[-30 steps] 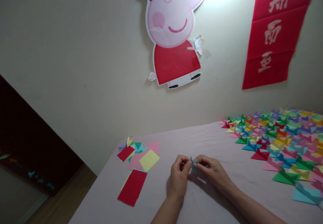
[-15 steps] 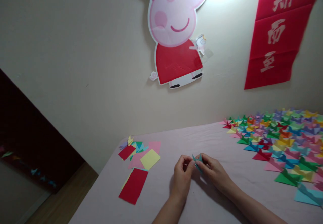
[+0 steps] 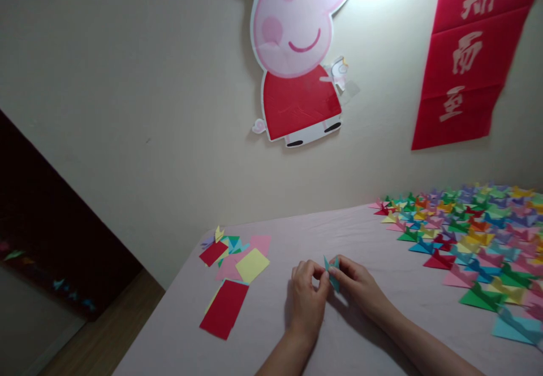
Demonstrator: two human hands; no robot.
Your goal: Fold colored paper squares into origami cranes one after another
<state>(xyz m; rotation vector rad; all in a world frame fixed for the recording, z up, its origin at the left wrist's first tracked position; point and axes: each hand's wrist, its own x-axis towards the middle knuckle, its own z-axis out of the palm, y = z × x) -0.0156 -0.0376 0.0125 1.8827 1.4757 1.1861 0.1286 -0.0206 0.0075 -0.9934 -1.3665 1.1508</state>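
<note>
Pinching a small blue-green folded paper (image 3: 335, 283) over the pale cloth (image 3: 322, 232) between thumb and fingers of both left hand (image 3: 307, 297) and right hand (image 3: 360, 286), probably to steady tiny folds. Left of the folded paper, loose red sheet (image 3: 224, 310) and yellow sheet (image 3: 253, 265), likely within reach; to its right, rows of paper figures (image 3: 469, 244), seemingly set apart. No container visible.

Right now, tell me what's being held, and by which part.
A folded teal paper; the left grip pinches its left side, the right grip its right side. Exact spots are hidden.
</note>
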